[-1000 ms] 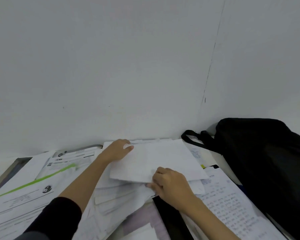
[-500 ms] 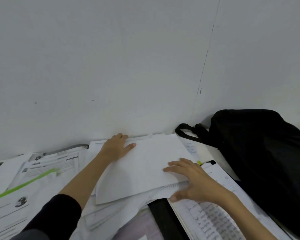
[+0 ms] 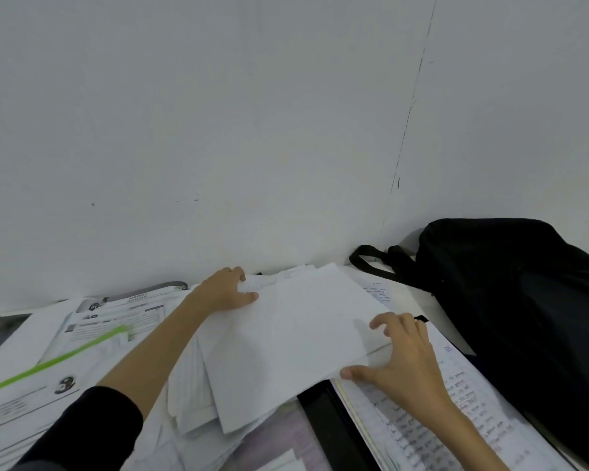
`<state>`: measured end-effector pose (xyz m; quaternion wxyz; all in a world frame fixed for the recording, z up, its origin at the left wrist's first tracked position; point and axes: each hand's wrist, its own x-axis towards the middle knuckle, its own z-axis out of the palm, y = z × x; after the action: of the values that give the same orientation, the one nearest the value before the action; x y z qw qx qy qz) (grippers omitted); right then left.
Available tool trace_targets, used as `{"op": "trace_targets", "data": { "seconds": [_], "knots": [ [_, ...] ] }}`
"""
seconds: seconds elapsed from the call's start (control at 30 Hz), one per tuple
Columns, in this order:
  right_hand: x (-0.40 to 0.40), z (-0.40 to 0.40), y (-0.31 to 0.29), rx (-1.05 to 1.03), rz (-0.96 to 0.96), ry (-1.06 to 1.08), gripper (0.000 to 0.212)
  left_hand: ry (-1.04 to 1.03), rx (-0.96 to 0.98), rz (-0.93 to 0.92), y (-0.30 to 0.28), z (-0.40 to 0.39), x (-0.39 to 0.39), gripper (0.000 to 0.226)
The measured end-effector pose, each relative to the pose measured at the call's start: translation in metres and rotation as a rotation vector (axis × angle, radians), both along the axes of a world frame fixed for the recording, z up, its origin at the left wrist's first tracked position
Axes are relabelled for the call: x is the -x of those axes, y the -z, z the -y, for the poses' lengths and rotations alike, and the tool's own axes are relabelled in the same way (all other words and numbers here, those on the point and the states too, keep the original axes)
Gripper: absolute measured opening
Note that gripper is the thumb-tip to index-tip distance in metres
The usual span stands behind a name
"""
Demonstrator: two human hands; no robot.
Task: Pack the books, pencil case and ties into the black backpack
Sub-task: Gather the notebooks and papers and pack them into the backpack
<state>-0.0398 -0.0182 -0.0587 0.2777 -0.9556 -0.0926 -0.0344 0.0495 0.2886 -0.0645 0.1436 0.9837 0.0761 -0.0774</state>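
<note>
Both hands, left hand (image 3: 223, 292) gripping the far corner and right hand (image 3: 402, 360) spread-fingered, gather a loose paper stack (image 3: 296, 338) that may fan apart before reaching the black backpack (image 3: 510, 300).

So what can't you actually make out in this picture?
- Head view: whether the black backpack is open; its mouth doesn't show and the right edge cuts it off.
- Pencil case and ties: none visible; loose white papers under the left hand and right hand may cover them.
- Handwritten notebook: writing too blurred to read.
- Printed worksheet: cut off by the left edge.
</note>
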Motion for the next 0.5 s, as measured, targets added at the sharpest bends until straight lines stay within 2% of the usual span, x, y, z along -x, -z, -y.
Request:
{"op": "trace_targets", "data": {
  "seconds": [0.07,0.13,0.23,0.33,0.4,0.5],
  "knots": [
    [0.008,0.001,0.003,-0.172,-0.048,0.074,0.042,-0.022,-0.006,-0.046,-0.004,-0.003,0.006,0.067],
    [0.017,-0.002,0.003,-0.208,-0.142,0.057,0.046,-0.055,-0.023,-0.082,-0.008,-0.006,0.010,0.065],
    [0.023,-0.009,0.003,-0.144,-0.210,0.014,0.051,-0.108,-0.029,-0.129,-0.016,-0.003,0.018,0.054],
    [0.021,-0.011,0.002,-0.178,-0.244,0.049,0.049,-0.163,-0.026,-0.174,-0.024,0.002,0.034,0.064],
    [0.019,-0.010,0.001,-0.328,-0.305,0.102,0.043,-0.206,0.010,-0.184,-0.026,0.000,0.046,0.059],
    [0.017,-0.006,-0.003,-0.780,-0.472,0.224,0.030,-0.240,0.165,-0.176,-0.029,-0.003,0.068,0.042]
  ]
}}
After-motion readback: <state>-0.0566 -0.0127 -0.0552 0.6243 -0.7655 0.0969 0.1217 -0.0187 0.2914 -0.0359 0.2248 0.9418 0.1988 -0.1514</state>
